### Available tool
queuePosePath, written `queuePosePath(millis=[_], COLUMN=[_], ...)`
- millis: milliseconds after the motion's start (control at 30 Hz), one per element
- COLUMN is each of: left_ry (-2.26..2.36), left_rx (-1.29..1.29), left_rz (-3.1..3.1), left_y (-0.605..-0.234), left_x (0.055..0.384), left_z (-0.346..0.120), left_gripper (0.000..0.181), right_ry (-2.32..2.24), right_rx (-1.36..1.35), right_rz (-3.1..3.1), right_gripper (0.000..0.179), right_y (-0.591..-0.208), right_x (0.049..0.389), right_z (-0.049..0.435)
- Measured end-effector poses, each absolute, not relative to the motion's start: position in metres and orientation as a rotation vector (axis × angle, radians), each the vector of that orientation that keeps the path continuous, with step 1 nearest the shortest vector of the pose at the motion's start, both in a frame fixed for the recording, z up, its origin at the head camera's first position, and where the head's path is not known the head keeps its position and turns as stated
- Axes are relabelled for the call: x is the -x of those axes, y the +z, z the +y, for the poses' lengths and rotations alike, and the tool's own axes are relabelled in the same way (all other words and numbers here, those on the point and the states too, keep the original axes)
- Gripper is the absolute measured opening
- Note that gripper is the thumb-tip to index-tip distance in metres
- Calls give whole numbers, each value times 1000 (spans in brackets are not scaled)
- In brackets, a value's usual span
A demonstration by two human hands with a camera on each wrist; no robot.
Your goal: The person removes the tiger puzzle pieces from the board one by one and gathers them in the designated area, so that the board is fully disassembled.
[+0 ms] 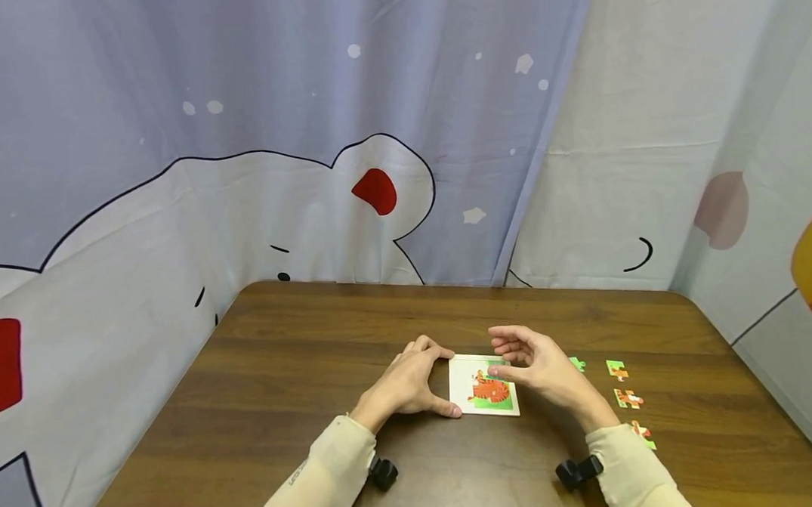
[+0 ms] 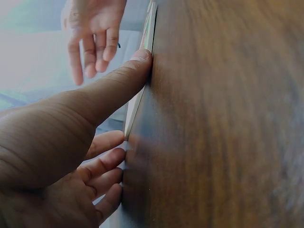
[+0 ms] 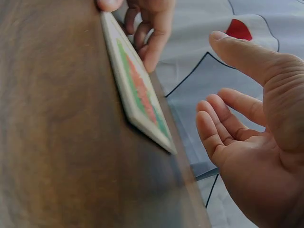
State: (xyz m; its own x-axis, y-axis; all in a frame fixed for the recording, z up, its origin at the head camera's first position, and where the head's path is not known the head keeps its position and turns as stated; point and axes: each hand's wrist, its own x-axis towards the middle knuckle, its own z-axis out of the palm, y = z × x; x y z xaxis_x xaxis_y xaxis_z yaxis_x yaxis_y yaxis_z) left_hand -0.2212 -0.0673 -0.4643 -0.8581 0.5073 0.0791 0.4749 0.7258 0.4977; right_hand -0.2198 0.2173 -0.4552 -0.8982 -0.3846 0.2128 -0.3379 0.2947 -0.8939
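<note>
A small square puzzle board [image 1: 459,387] with a white frame lies on the table, with an orange tiger picture on green [image 1: 491,392] partly filling it. My left hand [image 1: 408,382] holds its left side, thumb at the near corner and forefinger at the far one. In the left wrist view the left thumb [image 2: 118,80] rests along the board's edge. My right hand [image 1: 543,365] hovers over the board's right edge, fingers loosely bent and nothing in them. In the right wrist view the right palm [image 3: 259,166] faces the board [image 3: 137,90] and stands apart from it.
Several loose puzzle pieces lie on the brown wooden table [image 1: 302,364] to the right: a green one [image 1: 577,364] partly behind the right hand, and others [image 1: 617,370] in a column near the right forearm. A printed curtain [image 1: 295,213] hangs behind the table.
</note>
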Motion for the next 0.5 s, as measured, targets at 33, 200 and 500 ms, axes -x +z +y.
queuePosePath(millis=[33,200,500], left_ry=[799,791,781], left_rx=[-812,-799,-803], left_rz=[2860,2854,2864], left_y=[-464,-464,-463], left_x=[221,219,219], left_z=[-67,-68,-67], left_gripper=[98,98,98], right_ry=[-1688,-1552,-1483], right_rx=[694,709,684], right_rz=[2487,2505,2504], right_gripper=[68,65,62], right_y=[-457,-466,-468], right_x=[220,221,219], right_z=[217,217,217])
